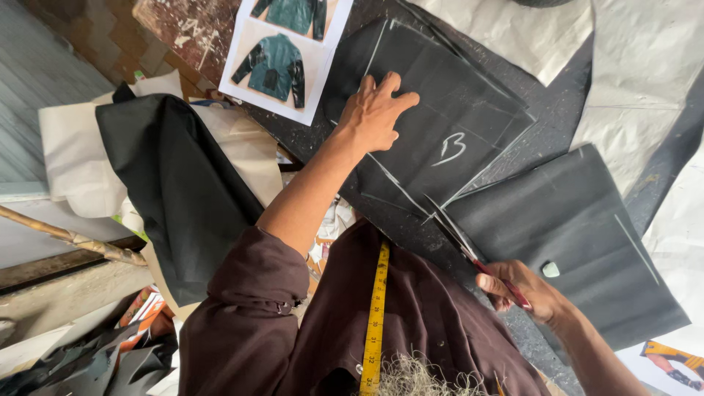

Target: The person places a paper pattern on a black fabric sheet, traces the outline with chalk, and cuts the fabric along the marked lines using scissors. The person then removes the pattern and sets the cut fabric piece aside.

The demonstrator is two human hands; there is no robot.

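- The dark, paint-flecked surface (557,110) carries everything, with pale pattern paper (631,81) spread over its far right part and a black fabric bundle (176,183) hanging off its left edge
- The black fabric sheet (440,125), the piece being cut, lies flat near the middle of the surface; it is matte black, marked with straight white chalk lines and one chalked letter, and its near corner tapers to a point where the cut runs
- A second black fabric sheet (579,235) lies just beside it toward the near right edge, partly overlapping at that corner, with one chalk stroke and a small pale chalk piece (551,270) resting on it
- A printed sheet with jacket pictures (282,51) lies at the far left edge of the surface
- The left hand (378,114) is spread flat, fingers open, pressing the marked sheet down near its far left corner
- The right hand (524,292), its grip closed around red-handled scissors (469,246), holds the blades at the pointed near corner of the marked sheet
- Judged from this, the step in hand is cutting along a chalk line; the next move seems to call for steady blades on the line while the flat hand keeps the fabric taut
- A yellow tape measure (375,323) hangs down the person's dark shirt
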